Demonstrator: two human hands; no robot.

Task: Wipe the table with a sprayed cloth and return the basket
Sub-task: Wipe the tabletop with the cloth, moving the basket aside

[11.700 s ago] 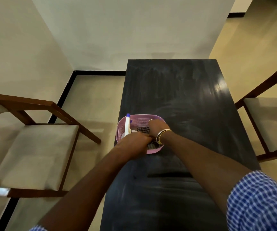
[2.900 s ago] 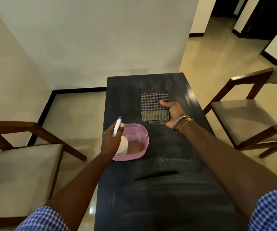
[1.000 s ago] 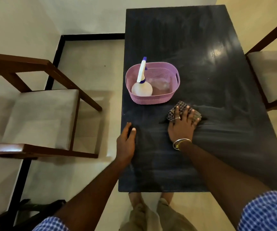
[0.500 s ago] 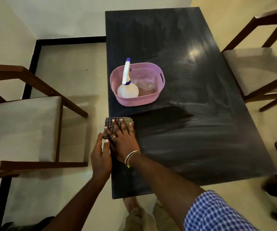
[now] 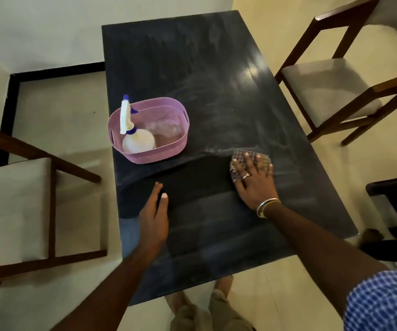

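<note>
We're mid-wipe: right hand [image 5: 252, 180] flat, fingers spread, pressing cloth [image 5: 238, 156] onto tabletop [image 5: 192, 68]; left hand [image 5: 154, 218] flat, fingers straight, resting on tabletop, holding nothing. Dark band, likely wiped, runs between our hands; dusty streaks beyond right hand. Basket [image 5: 154, 156] with bottle [image 5: 137, 140] sits just beyond left hand. Next, we judge: sweep cloth over far half, shift basket, wipe beneath
</note>
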